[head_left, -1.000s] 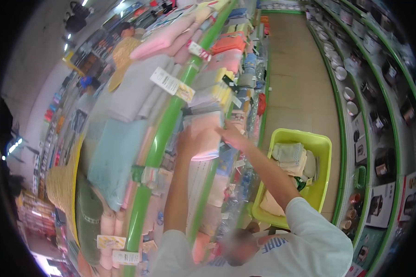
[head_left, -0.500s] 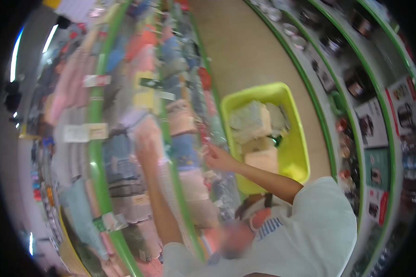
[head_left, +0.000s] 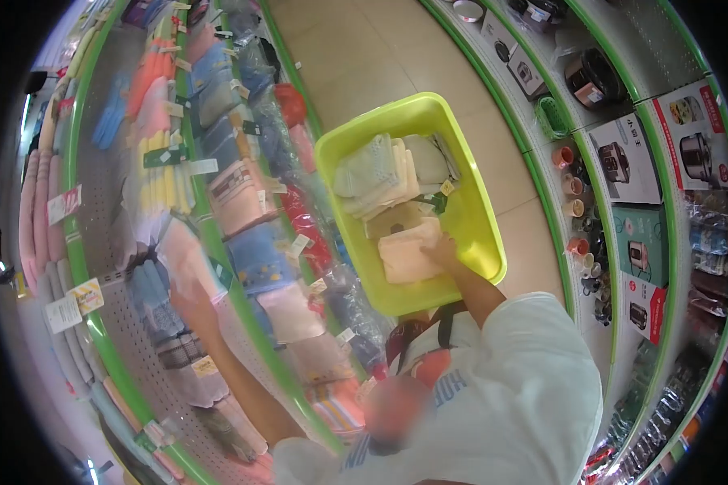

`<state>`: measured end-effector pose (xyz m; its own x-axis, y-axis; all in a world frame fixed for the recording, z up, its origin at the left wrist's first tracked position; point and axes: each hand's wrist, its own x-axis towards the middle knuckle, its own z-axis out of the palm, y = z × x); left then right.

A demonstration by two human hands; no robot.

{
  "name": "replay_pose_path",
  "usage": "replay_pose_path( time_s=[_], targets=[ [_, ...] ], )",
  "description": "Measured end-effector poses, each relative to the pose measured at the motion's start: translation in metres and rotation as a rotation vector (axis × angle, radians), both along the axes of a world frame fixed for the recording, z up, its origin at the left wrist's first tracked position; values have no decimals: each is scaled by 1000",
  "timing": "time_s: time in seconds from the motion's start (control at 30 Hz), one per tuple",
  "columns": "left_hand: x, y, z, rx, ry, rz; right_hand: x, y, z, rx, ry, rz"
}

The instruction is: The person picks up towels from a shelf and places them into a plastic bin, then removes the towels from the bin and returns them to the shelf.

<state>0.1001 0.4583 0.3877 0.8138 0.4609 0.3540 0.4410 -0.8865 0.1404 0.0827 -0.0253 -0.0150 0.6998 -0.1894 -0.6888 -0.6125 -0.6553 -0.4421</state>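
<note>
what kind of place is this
Most likely a household-goods shop aisle: green-edged metal shelves stacked with folded towels and price tags, boxed electric cookers on the opposite shelving, and a lime-green plastic basket holding folded cloths.

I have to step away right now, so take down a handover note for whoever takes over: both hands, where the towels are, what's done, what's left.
Right hand: down in the yellow-green tub, resting on the folded peach towel; grip unclear.
Left hand: raised to the towel shelf, against a blurred stack; I cannot tell whether it holds anything.
Done: the peach towel and the pale green folded towels lie in the tub, which stands on the aisle floor.
Left: the right hand is not yet off the peach towel; the shelf holds many more towels.
</note>
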Motion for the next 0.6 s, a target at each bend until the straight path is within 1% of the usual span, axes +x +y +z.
replay_pose_path(
  time_s=[0.07,0.13,0.17,0.2,0.27,0.33,0.37,0.4,0.47,0.57,0.6],
  targets=[
    [-18,-45,24,-83,-120,-60,-5,-2,-46,276,114,-52],
    [-40,-93,34,-254,-186,-101,-8,0,-34,194,80,-70],
    [-49,-126,35,-236,-168,-98,-7,1,-29,151,57,-73],
    [-58,-159,33,-219,-154,-95,-11,0,-35,193,76,-96],
    [-87,-191,4,-417,-15,-74,-20,0,-59,278,102,-143],
    [-103,-242,-8,-653,117,-234,-19,-2,-47,278,110,-173],
    [-127,-247,-33,-555,215,-329,-21,-2,-43,280,119,-191],
    [-147,-251,-60,-455,307,-425,-15,-3,-41,227,96,-165],
    [-158,-281,-73,-749,437,-454,-19,-3,-41,119,69,-114],
    [-173,-301,-94,-837,543,-459,-6,-9,-44,129,63,-94],
    [-173,-300,-100,-869,556,-446,-2,-14,-42,168,73,-92]
  ],
)
